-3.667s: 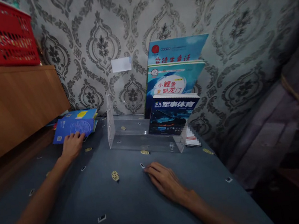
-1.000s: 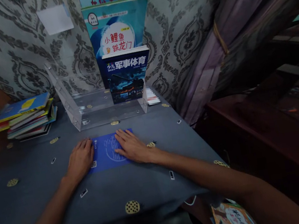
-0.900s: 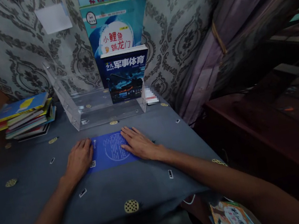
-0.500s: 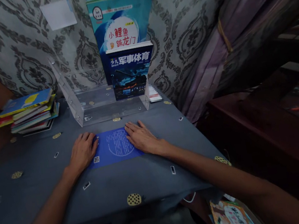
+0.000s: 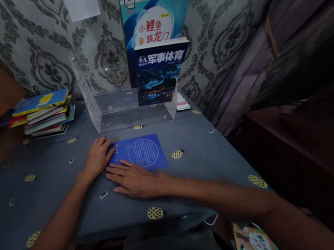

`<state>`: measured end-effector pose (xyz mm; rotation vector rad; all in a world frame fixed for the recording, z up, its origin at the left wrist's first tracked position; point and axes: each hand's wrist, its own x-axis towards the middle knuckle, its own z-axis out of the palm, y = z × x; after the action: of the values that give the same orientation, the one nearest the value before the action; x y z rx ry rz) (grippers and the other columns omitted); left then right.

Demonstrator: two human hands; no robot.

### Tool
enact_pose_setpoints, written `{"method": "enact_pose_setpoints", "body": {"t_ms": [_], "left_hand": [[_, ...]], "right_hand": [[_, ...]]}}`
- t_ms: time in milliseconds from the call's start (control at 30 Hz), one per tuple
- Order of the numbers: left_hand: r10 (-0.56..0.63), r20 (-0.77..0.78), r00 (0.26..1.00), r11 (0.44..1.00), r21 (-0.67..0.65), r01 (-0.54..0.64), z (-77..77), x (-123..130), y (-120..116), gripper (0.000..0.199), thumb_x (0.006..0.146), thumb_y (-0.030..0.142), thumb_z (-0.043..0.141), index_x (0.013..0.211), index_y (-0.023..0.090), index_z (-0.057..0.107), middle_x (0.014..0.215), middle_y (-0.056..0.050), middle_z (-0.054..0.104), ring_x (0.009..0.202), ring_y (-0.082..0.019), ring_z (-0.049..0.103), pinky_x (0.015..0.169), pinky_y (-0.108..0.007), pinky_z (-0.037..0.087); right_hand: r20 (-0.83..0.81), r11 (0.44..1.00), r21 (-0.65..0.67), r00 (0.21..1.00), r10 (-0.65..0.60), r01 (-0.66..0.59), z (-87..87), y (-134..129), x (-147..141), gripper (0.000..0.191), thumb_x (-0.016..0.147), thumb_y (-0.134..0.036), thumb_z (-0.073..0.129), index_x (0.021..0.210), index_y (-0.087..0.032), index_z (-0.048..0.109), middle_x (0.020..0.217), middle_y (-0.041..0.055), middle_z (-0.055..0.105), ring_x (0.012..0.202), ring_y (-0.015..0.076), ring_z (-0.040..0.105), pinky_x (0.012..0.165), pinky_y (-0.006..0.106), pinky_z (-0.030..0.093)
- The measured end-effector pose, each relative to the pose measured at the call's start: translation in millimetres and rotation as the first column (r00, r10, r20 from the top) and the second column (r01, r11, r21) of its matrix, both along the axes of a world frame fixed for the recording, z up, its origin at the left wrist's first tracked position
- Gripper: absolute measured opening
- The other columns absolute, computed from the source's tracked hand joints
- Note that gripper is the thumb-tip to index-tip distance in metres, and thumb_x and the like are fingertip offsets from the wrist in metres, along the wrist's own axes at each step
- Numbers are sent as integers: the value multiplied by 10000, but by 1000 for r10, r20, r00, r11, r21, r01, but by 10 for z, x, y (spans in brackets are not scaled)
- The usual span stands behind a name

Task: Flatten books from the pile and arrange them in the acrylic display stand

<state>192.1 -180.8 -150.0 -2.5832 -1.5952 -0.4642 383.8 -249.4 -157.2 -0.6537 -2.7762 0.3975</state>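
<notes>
A blue book [image 5: 148,151] with white print in a circle lies flat on the grey patterned tablecloth [image 5: 129,207]. At its left edge rests my left hand [image 5: 98,156], fingers apart, the fingertips on the upper left corner. My right hand [image 5: 134,181] lies flat with fingers spread over the lower left part of the book, close below my left hand. Neither hand is wrapped round anything. Behind the book stands a clear acrylic rack [image 5: 134,119] holding a dark blue book [image 5: 162,75] and a taller teal book [image 5: 160,3].
A stack of books [image 5: 46,112] lies at the back left. Patterned wallpaper with a white paper [image 5: 81,3] is behind the table. A purple curtain [image 5: 243,83] hangs at the right. Below the table's right front edge is an orange book [image 5: 255,244].
My right hand has moved left and nearer to me, from the book's right side to its lower left. The view has shifted, and the book's right side is now uncovered.
</notes>
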Motion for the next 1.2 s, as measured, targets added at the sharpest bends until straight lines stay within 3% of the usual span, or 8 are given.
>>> {"method": "enact_pose_setpoints", "body": {"t_ms": [167, 333, 433, 600, 800, 967, 1067, 1200], "left_hand": [[1, -26, 1000, 1000, 8, -1, -19, 17, -37, 350, 1011, 344, 394, 1086, 155, 678, 1027, -115, 620, 937, -261, 536, 894, -411, 470], [8, -65, 998, 999, 31, -6, -24, 32, -58, 356, 1017, 335, 382, 1112, 155, 673, 1054, -122, 624, 962, -264, 541, 903, -412, 476], [17, -126, 992, 1000, 26, -14, -1, 52, -80, 358, 1020, 324, 373, 1106, 160, 678, 1069, -126, 628, 965, -266, 546, 896, -413, 478], [29, -201, 979, 999, 29, -24, 44, 134, -123, 347, 1003, 239, 378, 1157, 175, 682, 1180, -153, 626, 1065, -301, 548, 901, -451, 476], [-208, -114, 971, 978, -34, 205, 33, 494, -39, 396, 1024, 300, 393, 1337, 213, 619, 1355, -152, 552, 1266, -318, 473, 1016, -508, 456], [-363, -107, 926, 932, -19, 363, 19, 921, 57, 405, 1038, 338, 387, 1372, 260, 600, 1398, -139, 489, 1341, -312, 394, 1094, -548, 395], [-463, -98, 881, 887, -57, 459, 65, 1052, -37, 395, 1035, 341, 404, 1363, 290, 618, 1315, -134, 515, 1274, -296, 425, 1078, -539, 406], [-615, -66, 786, 787, -121, 605, 154, 1041, -307, 380, 1032, 339, 423, 1359, 371, 613, 1305, -97, 513, 1263, -271, 417, 1114, -549, 368]], "right_hand": [[10, 996, -68, 998, -54, 55, 31, -140, 419, 598, 1033, -459, 465, 1530, -135, 392, 1605, 128, 382, 1534, 232, 256, 1273, 451, 201], [15, 982, -101, 987, -162, 163, 31, -195, 851, 600, 1030, -471, 462, 1538, -158, 390, 1599, 139, 388, 1523, 238, 286, 1262, 482, 238], [1, 961, -96, 965, -260, 259, -15, -23, 1110, 528, 1044, -434, 433, 1500, -169, 455, 1564, 135, 449, 1501, 248, 339, 1247, 525, 249], [-102, 916, -110, 913, -396, 385, -139, 508, 1449, 411, 1016, -257, 448, 1399, -164, 567, 1485, 148, 545, 1425, 264, 460, 1185, 568, 327], [-320, 921, -185, 865, -385, 342, -218, 826, 1537, 402, 955, -156, 456, 1305, -223, 643, 1274, 91, 700, 1193, 241, 631, 1058, 501, 481], [-343, 909, -235, 846, -409, 344, -220, 802, 1533, 472, 952, -127, 424, 1382, -242, 579, 1313, 77, 678, 1238, 234, 605, 1089, 504, 461], [-334, 910, -224, 850, -407, 348, -208, 783, 1529, 475, 957, -124, 416, 1400, -222, 557, 1323, 86, 671, 1255, 228, 596, 1092, 488, 462], [-320, 915, -197, 859, -399, 351, -192, 770, 1517, 436, 972, -156, 426, 1387, -193, 555, 1317, 104, 673, 1241, 232, 602, 1090, 479, 466]]}}
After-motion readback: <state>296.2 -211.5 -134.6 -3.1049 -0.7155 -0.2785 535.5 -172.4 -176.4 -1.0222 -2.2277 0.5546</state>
